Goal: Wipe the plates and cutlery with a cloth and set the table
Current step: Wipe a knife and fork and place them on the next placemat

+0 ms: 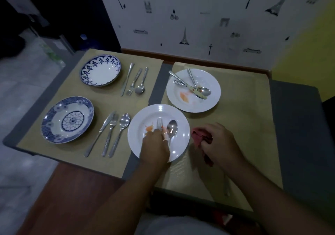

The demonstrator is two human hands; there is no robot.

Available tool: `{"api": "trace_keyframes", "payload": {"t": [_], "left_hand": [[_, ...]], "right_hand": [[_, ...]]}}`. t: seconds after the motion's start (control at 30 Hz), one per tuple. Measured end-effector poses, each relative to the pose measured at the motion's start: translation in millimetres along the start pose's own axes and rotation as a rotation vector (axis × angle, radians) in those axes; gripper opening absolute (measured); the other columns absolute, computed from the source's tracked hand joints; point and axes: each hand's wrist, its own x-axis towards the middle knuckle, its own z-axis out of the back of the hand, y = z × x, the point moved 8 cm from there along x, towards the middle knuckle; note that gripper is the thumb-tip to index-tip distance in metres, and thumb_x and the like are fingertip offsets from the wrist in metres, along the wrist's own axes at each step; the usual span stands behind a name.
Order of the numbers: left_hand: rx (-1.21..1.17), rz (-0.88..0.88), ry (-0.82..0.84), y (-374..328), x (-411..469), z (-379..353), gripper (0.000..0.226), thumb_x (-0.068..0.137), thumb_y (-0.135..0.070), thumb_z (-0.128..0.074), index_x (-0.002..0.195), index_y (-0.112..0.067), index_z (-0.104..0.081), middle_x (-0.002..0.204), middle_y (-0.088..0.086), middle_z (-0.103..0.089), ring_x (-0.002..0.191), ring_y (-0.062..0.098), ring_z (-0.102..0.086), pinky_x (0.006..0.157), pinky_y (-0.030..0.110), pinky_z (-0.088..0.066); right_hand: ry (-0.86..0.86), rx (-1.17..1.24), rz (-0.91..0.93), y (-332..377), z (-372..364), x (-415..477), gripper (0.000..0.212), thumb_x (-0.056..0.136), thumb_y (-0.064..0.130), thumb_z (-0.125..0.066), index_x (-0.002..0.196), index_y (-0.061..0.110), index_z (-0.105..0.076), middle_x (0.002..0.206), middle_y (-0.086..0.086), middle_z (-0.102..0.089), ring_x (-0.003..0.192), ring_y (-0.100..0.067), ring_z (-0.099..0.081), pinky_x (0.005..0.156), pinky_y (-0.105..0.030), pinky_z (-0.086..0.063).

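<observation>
A white plate with orange smears lies in front of me, holding a fork and a spoon. My left hand rests on this plate, its fingers closed over the fork and spoon handles. Just right of the plate, my right hand is shut on a dark red cloth. Farther back, a second white plate carries orange smears plus a knife, fork and spoon. On the left mat sit two blue-patterned plates, each with a knife, fork and spoon laid beside it.
Two tan placemats cover a grey tabletop. A patterned white wall rises right behind the table. A piece of cutlery lies on the right mat below my right arm. Wooden floor shows at the lower left.
</observation>
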Motion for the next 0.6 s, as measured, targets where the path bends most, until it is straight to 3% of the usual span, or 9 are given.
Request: {"api": "trace_keyframes", "payload": {"t": [0.1, 0.23, 0.37, 0.5, 0.6], "left_hand": [[-0.086, 0.128, 0.117, 27.1, 7.1, 2.2, 0.015, 0.094, -0.027, -0.067, 0.099, -0.018, -0.057, 0.084, -0.008, -0.058, 0.08, 0.01, -0.06, 0.081, 0.027, -0.054], [-0.112, 0.211, 0.238, 38.6, 11.5, -6.6, 0.016, 0.091, -0.019, -0.071, 0.099, -0.014, -0.059, 0.088, 0.0, -0.066, 0.084, 0.017, -0.068, 0.078, 0.033, -0.061], [-0.225, 0.26, 0.237, 49.2, 18.0, 3.1, 0.022, 0.087, -0.012, -0.071, 0.103, -0.016, -0.055, 0.091, -0.002, -0.06, 0.068, 0.007, -0.057, 0.051, 0.012, -0.048], [-0.451, 0.341, 0.251, 63.9, 18.7, 13.4, 0.03, 0.08, -0.019, -0.079, 0.107, -0.02, -0.067, 0.092, -0.004, -0.068, 0.086, 0.016, -0.068, 0.079, 0.032, -0.059], [-0.641, 0.35, 0.325, 62.7, 14.1, 15.7, 0.013, 0.083, -0.01, -0.077, 0.096, -0.012, -0.077, 0.084, 0.005, -0.075, 0.078, 0.02, -0.072, 0.072, 0.036, -0.062]], "right_hand": [[0.002, 0.019, 0.025, 22.8, -14.7, 5.9, 0.038, 0.08, 0.007, -0.072, 0.11, 0.03, -0.073, 0.101, 0.016, -0.064, 0.097, -0.004, -0.058, 0.087, -0.028, -0.052], [0.028, 0.007, 0.036, 38.2, -31.9, 12.7, 0.039, 0.079, 0.007, -0.072, 0.111, 0.028, -0.072, 0.106, 0.011, -0.065, 0.099, -0.006, -0.058, 0.087, -0.028, -0.052], [0.004, -0.031, 0.048, 48.2, -42.2, 17.8, 0.04, 0.08, 0.01, -0.074, 0.116, 0.028, -0.072, 0.108, 0.008, -0.064, 0.1, -0.009, -0.058, 0.087, -0.028, -0.052], [-0.034, -0.046, 0.125, 64.7, -50.6, 26.3, 0.043, 0.082, 0.011, -0.072, 0.124, 0.023, -0.07, 0.113, 0.003, -0.061, 0.106, -0.015, -0.057, 0.09, -0.033, -0.052], [0.029, -0.094, 0.265, 87.3, -64.4, 29.9, 0.045, 0.084, 0.015, -0.07, 0.128, 0.021, -0.067, 0.114, 0.0, -0.06, 0.106, -0.019, -0.055, 0.091, -0.034, -0.049]]}}
